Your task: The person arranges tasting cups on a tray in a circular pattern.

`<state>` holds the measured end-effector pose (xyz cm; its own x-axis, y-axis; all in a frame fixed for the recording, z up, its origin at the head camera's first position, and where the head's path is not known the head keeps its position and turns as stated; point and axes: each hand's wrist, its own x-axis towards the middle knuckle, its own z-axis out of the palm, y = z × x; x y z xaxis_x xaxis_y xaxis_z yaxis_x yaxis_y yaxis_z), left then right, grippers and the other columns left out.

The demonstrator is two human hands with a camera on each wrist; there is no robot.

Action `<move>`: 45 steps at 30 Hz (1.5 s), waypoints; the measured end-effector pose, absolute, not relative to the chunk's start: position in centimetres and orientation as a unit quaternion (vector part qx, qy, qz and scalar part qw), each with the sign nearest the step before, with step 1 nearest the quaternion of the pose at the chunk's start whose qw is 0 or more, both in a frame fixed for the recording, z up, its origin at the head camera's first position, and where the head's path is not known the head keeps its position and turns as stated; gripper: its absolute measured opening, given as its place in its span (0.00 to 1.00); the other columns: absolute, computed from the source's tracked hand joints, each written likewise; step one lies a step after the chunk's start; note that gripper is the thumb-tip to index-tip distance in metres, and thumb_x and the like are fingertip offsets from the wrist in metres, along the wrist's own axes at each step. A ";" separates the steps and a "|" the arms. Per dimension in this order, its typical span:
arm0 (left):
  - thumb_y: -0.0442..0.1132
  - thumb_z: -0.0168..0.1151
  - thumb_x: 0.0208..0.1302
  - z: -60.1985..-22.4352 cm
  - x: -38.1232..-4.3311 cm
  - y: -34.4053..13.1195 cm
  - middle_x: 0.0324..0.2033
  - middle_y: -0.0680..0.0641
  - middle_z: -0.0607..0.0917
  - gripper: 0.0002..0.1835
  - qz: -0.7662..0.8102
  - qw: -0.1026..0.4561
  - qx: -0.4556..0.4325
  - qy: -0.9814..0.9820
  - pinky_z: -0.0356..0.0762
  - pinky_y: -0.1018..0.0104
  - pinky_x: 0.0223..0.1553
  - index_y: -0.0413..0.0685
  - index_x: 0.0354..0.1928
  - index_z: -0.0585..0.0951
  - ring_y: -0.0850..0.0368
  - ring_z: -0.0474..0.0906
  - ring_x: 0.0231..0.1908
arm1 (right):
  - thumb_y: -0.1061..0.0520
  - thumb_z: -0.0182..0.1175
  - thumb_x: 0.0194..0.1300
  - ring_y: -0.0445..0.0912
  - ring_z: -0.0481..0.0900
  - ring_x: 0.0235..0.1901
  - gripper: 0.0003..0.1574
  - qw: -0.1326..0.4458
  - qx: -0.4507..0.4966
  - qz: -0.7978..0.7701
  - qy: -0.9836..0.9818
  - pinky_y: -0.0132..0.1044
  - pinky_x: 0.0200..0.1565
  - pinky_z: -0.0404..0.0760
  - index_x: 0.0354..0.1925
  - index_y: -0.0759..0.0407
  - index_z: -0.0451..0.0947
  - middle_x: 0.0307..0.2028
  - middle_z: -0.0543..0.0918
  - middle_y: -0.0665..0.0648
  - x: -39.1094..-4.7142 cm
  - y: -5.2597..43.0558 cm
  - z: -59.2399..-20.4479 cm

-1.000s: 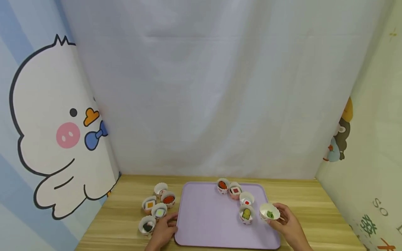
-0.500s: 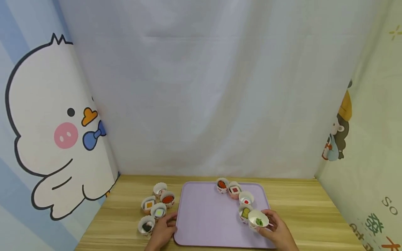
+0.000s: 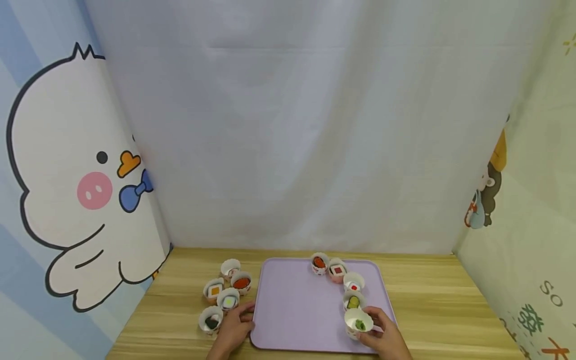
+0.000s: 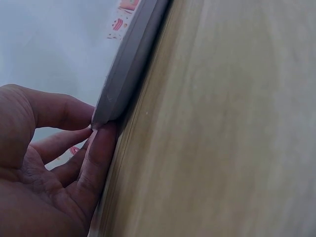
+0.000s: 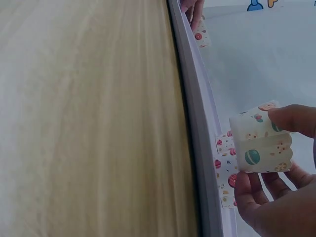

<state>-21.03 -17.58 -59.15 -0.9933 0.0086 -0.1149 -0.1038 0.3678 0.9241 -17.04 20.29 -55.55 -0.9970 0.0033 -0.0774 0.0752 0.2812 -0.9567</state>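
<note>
In the head view my right hand point(image 3: 382, 332) holds a white paper cupcake cup point(image 3: 352, 327) with a small green piece inside, between thumb and fingers. The right wrist view shows this cup point(image 5: 261, 140) printed with fruit and cake patterns. It is over the right part of the lilac tray point(image 3: 297, 305), nearest the cup with a yellow-green piece point(image 3: 353, 302); whether it touches the tray is unclear. My left hand point(image 3: 233, 327) is at the tray's left edge. Up close, its thumb and fingers point(image 4: 101, 145) pinch the tray rim point(image 4: 123, 74).
On the tray's right half, more cups run in a line: one with a red-dotted piece point(image 3: 353, 283), one with a red square point(image 3: 337, 270), one with orange-red filling point(image 3: 319, 263). Several filled cups, including a dark-green one point(image 3: 210, 320), stand on the wooden table point(image 3: 432, 295) left of the tray.
My right hand has carried the cup with the green piece leftward from the tray's right edge to the near side of the yellow-green one. My left hand stays at the tray edge.
</note>
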 end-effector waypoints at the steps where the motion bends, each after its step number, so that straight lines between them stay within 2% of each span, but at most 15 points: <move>1: 0.25 0.60 0.49 -59.2 -21.0 -17.6 0.51 0.35 0.82 0.31 0.562 0.050 -0.028 0.825 0.83 0.62 0.34 0.30 0.61 0.74 0.52 0.82 0.44 | 0.68 0.72 0.49 0.40 0.77 0.46 0.38 0.031 0.024 -0.597 0.802 0.30 0.43 0.80 0.58 0.70 0.69 0.53 0.79 0.64 -17.0 20.1 -55.6; 9: 0.26 0.60 0.49 -59.1 -21.0 -17.7 0.51 0.36 0.82 0.31 0.556 0.046 -0.024 0.830 0.82 0.64 0.34 0.31 0.61 0.75 0.52 0.81 0.44 | 0.68 0.73 0.48 0.37 0.77 0.44 0.39 0.039 0.007 -0.602 0.797 0.30 0.42 0.81 0.58 0.70 0.68 0.53 0.78 0.67 -16.8 19.0 -56.2; 17: 0.25 0.60 0.48 -58.9 -20.8 -17.9 0.51 0.35 0.83 0.32 0.553 0.034 -0.003 0.833 0.80 0.69 0.36 0.30 0.61 0.75 0.50 0.82 0.45 | 0.67 0.75 0.43 0.46 0.78 0.45 0.40 0.017 0.032 -0.568 0.822 0.29 0.39 0.81 0.55 0.66 0.72 0.52 0.78 0.65 -16.8 17.8 -57.0; 27: 0.26 0.61 0.48 -58.9 -20.8 -17.9 0.50 0.37 0.83 0.31 0.547 0.036 -0.007 0.836 0.79 0.68 0.35 0.31 0.61 0.76 0.51 0.82 0.44 | 0.67 0.76 0.42 0.48 0.81 0.44 0.41 0.002 0.048 -0.544 0.838 0.31 0.39 0.81 0.56 0.66 0.72 0.51 0.79 0.66 -16.7 17.1 -56.7; 36: 0.26 0.61 0.49 -58.8 -20.8 -18.1 0.50 0.36 0.83 0.31 0.553 0.038 -0.003 0.832 0.80 0.69 0.35 0.31 0.61 0.75 0.51 0.82 0.44 | 0.70 0.75 0.42 0.55 0.81 0.48 0.41 -0.005 0.054 -0.552 0.832 0.33 0.43 0.83 0.55 0.67 0.70 0.50 0.78 0.67 -16.9 16.9 -56.8; 45: 0.25 0.61 0.48 -58.7 -20.8 -17.9 0.50 0.36 0.83 0.31 0.552 0.038 -0.008 0.833 0.80 0.69 0.35 0.31 0.61 0.75 0.52 0.82 0.43 | 0.71 0.73 0.43 0.57 0.81 0.49 0.40 -0.010 0.058 -0.571 0.819 0.34 0.45 0.83 0.55 0.67 0.69 0.49 0.79 0.68 -17.1 17.0 -57.1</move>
<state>-20.80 -17.93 -58.75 -0.9969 0.0283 -0.0733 -0.0566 0.3894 0.9193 -17.09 17.00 -57.08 -0.9931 0.1061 -0.0505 0.0842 0.3419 -0.9360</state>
